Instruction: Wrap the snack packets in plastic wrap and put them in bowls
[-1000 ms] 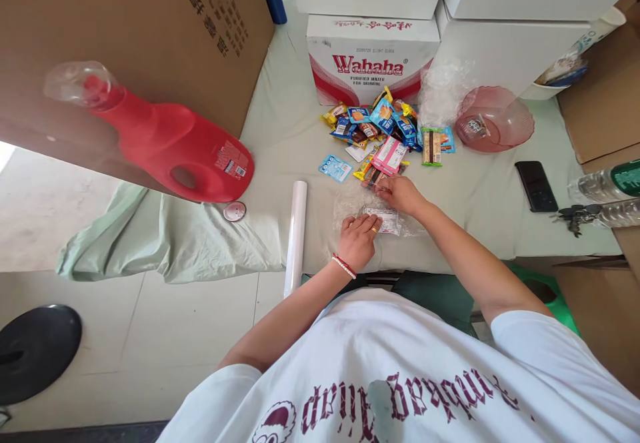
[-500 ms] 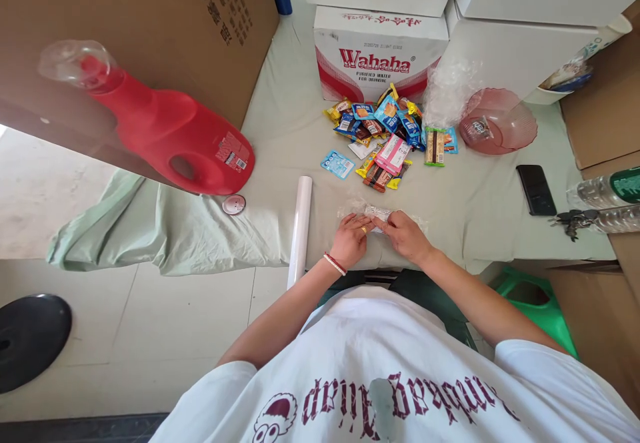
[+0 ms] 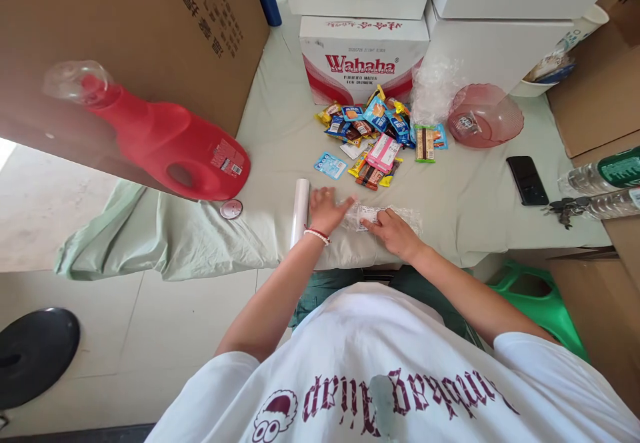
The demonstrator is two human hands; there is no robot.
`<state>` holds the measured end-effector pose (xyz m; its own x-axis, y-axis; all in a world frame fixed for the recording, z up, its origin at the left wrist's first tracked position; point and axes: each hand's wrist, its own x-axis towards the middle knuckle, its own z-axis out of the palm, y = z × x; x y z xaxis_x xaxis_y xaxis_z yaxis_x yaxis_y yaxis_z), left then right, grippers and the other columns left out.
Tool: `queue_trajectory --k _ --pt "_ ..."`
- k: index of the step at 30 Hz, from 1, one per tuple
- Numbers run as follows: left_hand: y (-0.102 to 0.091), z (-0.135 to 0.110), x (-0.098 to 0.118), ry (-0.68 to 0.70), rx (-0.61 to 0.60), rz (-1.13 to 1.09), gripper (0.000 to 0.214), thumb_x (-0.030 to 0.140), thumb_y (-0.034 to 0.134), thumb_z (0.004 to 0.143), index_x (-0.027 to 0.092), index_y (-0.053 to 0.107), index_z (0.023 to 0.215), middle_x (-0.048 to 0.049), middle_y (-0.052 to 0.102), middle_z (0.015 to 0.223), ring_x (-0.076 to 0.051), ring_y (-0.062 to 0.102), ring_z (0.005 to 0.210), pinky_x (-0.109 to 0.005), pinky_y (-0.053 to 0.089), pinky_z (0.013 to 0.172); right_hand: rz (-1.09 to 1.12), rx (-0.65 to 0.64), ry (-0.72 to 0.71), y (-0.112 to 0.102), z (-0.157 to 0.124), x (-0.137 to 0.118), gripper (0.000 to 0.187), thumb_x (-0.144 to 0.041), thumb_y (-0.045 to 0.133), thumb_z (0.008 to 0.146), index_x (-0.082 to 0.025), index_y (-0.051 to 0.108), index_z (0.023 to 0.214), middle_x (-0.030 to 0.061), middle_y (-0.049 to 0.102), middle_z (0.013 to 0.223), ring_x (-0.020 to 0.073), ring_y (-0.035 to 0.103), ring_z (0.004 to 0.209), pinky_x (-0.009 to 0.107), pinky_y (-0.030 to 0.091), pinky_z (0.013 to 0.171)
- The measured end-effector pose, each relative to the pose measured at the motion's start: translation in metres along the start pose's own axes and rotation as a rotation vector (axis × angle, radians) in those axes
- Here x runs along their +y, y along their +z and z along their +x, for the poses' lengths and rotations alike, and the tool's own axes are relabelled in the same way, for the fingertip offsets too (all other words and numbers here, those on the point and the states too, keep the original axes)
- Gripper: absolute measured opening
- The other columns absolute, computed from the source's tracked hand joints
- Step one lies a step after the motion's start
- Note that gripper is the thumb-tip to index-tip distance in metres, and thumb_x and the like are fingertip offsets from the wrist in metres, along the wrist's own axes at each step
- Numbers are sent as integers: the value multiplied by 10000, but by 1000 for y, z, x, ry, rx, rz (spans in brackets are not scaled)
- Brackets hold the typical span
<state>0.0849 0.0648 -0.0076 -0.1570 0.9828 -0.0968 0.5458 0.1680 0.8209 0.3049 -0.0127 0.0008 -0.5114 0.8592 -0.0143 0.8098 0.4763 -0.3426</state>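
Observation:
A small packet with printed white paper (image 3: 369,214) lies on the cloth near the table's front, wrapped in crinkled clear plastic film (image 3: 409,220). My right hand (image 3: 397,235) keeps hold of it from the right, index finger stretched over the print and the other fingers curled. To the left, my left hand (image 3: 327,213) is open with its fingers spread, its thumb near the film's left end. Beside that hand lies a white roll (image 3: 301,206), its lower part hidden behind my wrist. Whether the left fingers touch the roll, I cannot tell.
Beyond my hands sits a pile of wrapped snacks (image 3: 383,123) before a Wahaba-style printed carton (image 3: 365,63). A pink bowl (image 3: 507,119) and a phone (image 3: 527,181) are to the right, with bottles (image 3: 623,169). A large red jug (image 3: 185,143) stands left, near a round badge (image 3: 231,209).
My left hand has let go of the wrapped packet and moved left to the white roll, its fingers spreading. My right hand stays at the packet, and more of the packet shows.

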Motion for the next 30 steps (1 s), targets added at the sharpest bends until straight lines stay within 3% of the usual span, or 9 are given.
queue_trajectory --k 4,6,9,12,16,19,23,26,30 --pt "-4 -15 3 148 -194 215 220 327 781 716 214 613 803 -107 703 1136 -312 632 1176 -487 494 1064 11 -1 10 -3 2 0 443 -128 463 1032 -283 699 1374 88 594 1003 240 483 925 339 429 807" --pt "-3 -26 10 190 -183 170 107 259 690 775 218 596 804 -46 683 924 -224 664 903 -386 552 894 5 -8 -11 -3 2 -2 449 -119 458 1025 -263 693 1379 93 600 1018 241 488 933 349 439 827" --pt "6 -42 26 269 -201 77 51 200 636 818 219 628 865 -15 686 859 -177 651 785 -314 553 784 -2 -22 -33 -3 1 -8 448 -82 445 1000 -211 709 1337 112 619 1036 251 508 968 376 462 872" --pt "21 -54 38 406 -298 67 134 211 621 883 197 693 995 -70 749 1021 -201 702 941 -336 573 885 28 2 -29 -6 -10 -11 376 -81 459 976 -154 751 1202 162 637 1105 287 531 1056 427 497 913" --pt "29 -65 37 601 -325 243 292 247 546 969 177 716 1196 -122 727 1298 -266 643 1236 -445 509 1087 254 100 -128 -15 -39 1 367 -186 522 992 -198 688 1319 160 629 1328 299 552 1224 488 504 1041" --pt "29 -77 31 674 -341 462 431 251 535 976 181 644 1388 -130 639 1482 -307 569 1357 -493 477 1098 407 228 137 -13 -54 18 372 -308 469 1056 -223 636 1377 118 676 1207 244 657 1044 426 563 947" --pt "38 -98 23 730 -344 686 586 138 443 977 122 474 1563 -170 451 1655 -324 457 1484 -523 463 1078 204 385 580 3 -58 34 472 -428 626 965 -158 642 1353 187 597 1207 328 618 1050 505 563 908" --pt "44 -106 18 732 -327 731 606 105 388 988 120 433 1592 -179 414 1675 -325 440 1504 -562 435 1099 109 399 561 7 -58 34 282 -351 677 909 -171 726 1120 200 579 1200 380 542 1141 576 513 985" --pt "44 -106 18 729 -308 707 618 98 391 993 178 431 1604 -155 456 1654 -298 468 1486 -570 355 1183 282 436 487 -12 -47 23 179 -311 602 960 -207 706 1061 140 617 1150 286 616 997 460 558 910"
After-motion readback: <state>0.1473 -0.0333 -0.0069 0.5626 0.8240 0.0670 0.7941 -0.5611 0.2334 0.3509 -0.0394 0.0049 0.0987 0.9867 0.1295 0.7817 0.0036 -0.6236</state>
